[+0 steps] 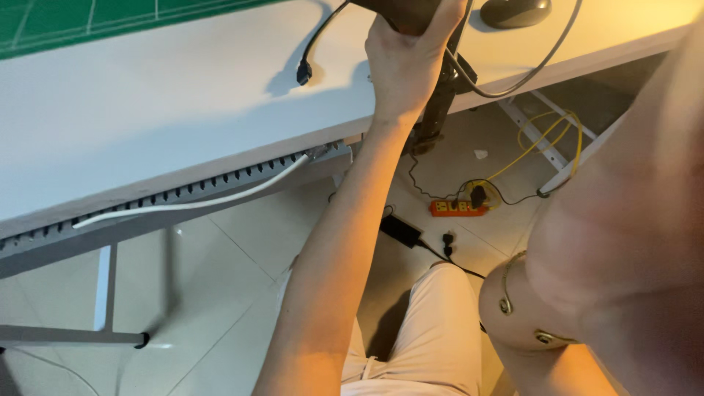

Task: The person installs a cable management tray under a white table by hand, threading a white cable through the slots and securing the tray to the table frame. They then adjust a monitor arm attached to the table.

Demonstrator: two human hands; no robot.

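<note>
My left hand (403,62) reaches up over the front edge of the white desk (183,110) and is shut on a dark object (400,11) that the top of the frame cuts off. A black cable with a plug (303,72) hangs from that object onto the desk. Just right of the hand, a black clamp arm (438,110) runs down past the desk edge. My right arm (623,220) fills the right side, close and blurred, with a bracelet (506,293) on it. My right hand itself does not show.
A dark mouse (513,11) and a grey cable loop (532,73) lie at the desk's far right, a green cutting mat (73,22) at the far left. Under the desk are a white cable (191,202) in a slotted tray, an orange power strip (458,208), a black adapter (400,229) and yellow wire (543,139).
</note>
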